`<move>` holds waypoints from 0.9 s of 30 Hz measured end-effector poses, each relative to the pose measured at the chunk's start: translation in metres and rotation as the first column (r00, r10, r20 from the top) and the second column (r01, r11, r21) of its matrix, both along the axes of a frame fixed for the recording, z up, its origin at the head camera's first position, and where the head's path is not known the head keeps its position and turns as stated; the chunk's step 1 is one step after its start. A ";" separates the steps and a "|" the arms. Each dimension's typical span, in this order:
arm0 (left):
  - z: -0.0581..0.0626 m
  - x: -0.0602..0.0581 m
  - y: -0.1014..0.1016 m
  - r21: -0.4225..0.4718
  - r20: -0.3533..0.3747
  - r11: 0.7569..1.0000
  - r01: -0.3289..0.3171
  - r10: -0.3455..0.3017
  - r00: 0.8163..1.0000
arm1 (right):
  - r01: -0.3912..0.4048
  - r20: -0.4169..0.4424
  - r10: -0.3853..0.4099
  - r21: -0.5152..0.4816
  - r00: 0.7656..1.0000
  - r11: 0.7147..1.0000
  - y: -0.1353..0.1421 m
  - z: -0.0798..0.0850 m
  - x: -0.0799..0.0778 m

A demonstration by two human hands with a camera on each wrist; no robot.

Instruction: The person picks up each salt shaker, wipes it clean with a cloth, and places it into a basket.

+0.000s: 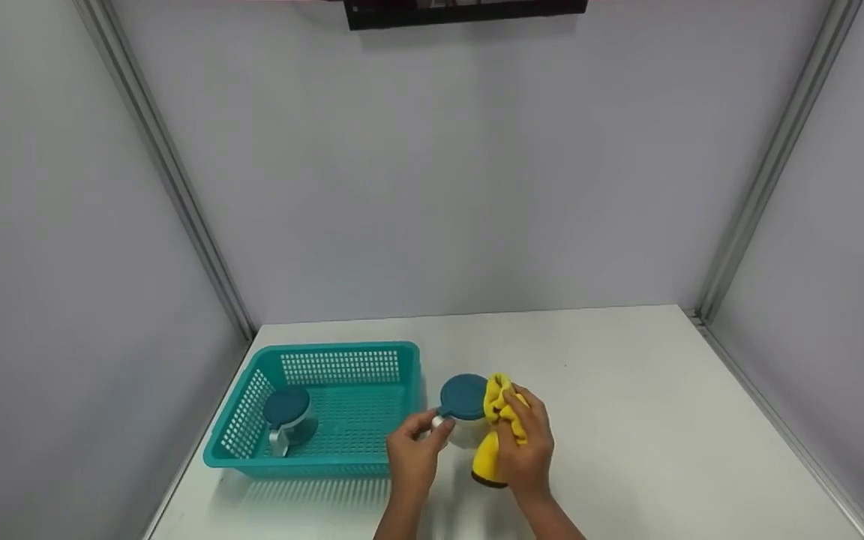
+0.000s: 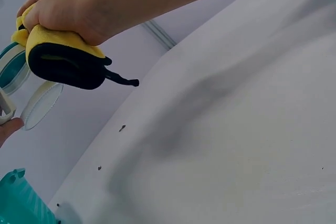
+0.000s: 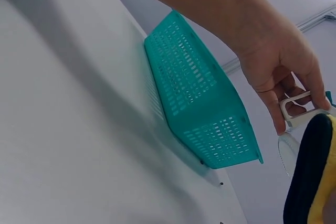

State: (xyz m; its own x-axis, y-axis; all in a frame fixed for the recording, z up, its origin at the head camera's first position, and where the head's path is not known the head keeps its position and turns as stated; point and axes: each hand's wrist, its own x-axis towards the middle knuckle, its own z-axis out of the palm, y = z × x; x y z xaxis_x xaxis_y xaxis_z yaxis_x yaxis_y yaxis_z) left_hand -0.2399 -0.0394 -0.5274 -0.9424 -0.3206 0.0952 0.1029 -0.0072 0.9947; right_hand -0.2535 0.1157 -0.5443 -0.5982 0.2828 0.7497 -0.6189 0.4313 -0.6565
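My left hand grips the white handle of a clear jar with a blue lid. The jar is held above the table, as its base shows in the left wrist view. My right hand grips a bunched yellow cloth with a dark edge, against the right side of the jar and lid. In the left wrist view a dark loop hangs from the cloth. Part of the jar is hidden behind the cloth and fingers.
A teal plastic basket stands on the white table, left of my hands. Inside it, at the left, is a similar blue-lidded jar with a handle. Grey walls enclose the table, and a dark-framed object sits high on the back wall.
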 end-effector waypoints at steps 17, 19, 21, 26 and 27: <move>0.003 0.000 0.003 0.072 0.020 0.995 0.065 -0.067 0.998 | 0.087 0.411 0.051 -0.310 0.910 0.947 0.004 0.005 -0.003; 0.002 0.000 0.003 0.069 0.028 0.995 0.066 -0.068 0.997 | 0.095 0.427 0.053 -0.317 0.903 0.944 0.004 0.005 -0.003; 0.002 0.000 0.002 0.068 0.033 0.995 0.067 -0.070 0.997 | 0.100 0.438 0.056 -0.324 0.897 0.941 0.003 0.005 -0.004; 0.000 0.000 0.002 0.074 0.043 0.995 0.067 -0.071 0.997 | 0.097 0.439 0.077 -0.360 0.895 0.928 0.003 0.005 -0.004; 0.000 0.000 0.002 0.074 0.043 0.995 0.067 -0.070 0.997 | 0.094 0.435 0.082 -0.369 0.896 0.925 0.004 0.005 -0.004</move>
State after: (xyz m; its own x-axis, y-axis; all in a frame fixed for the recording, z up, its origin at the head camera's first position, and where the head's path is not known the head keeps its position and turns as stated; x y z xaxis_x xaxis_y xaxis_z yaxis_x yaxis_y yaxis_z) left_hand -0.2401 -0.0376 -0.5276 -0.9653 -0.2595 0.0303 0.0540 -0.0847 0.9949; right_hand -0.2574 0.1192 -0.5391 -0.8345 0.4906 0.2510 -0.2299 0.1041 -0.9676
